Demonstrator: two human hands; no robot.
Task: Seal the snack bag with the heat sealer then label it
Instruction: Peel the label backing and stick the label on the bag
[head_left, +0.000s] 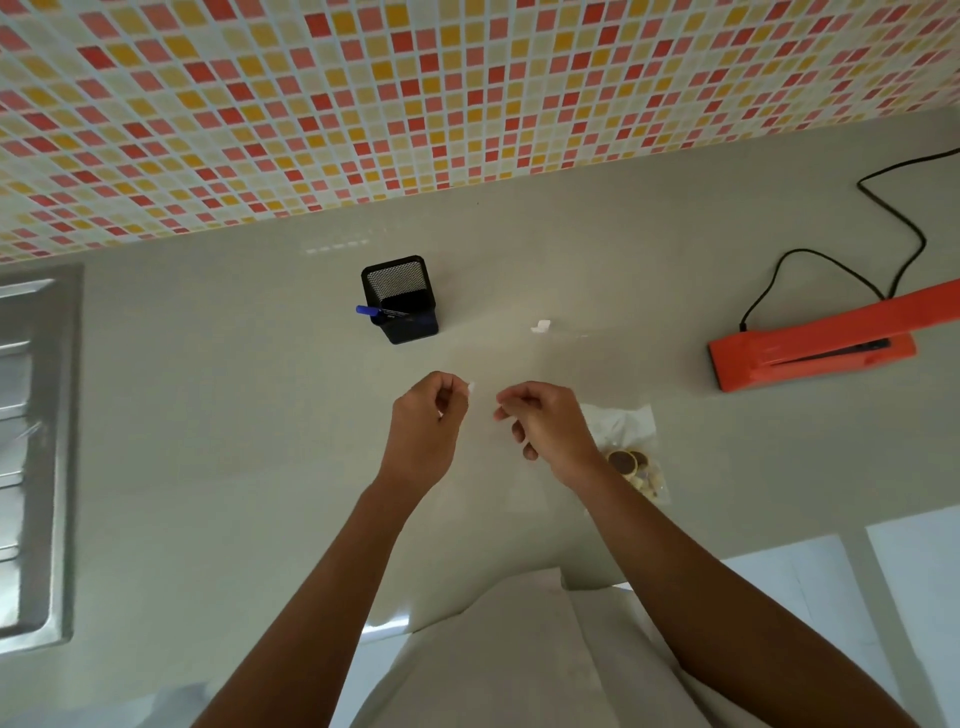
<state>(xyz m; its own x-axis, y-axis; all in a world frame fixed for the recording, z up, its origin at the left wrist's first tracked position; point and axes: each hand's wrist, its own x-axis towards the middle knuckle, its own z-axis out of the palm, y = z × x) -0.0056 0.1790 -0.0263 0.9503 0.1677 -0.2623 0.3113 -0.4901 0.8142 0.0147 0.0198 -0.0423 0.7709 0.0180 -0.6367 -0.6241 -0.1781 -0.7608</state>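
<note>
The clear snack bag (631, 452) lies flat on the grey counter (234, 441), with round chocolate-topped biscuits in its lower part, just right of my right wrist. The orange heat sealer (810, 353) sits at the right with its arm raised. My left hand (423, 431) pinches a tiny white label (471, 387) at its fingertips. My right hand (545, 426) is a few centimetres to the right, its fingers pinched on a faint, nearly see-through sheet (498, 467) that hangs between the hands. Another small white piece (541, 326) shows near that sheet's far edge.
A black mesh pen holder (400, 299) with a blue pen (370, 310) stands behind my hands. The sealer's black cord (893, 218) loops at the back right. A steel sink (31, 457) is at the left, with a mosaic tile wall (415, 93) behind the counter.
</note>
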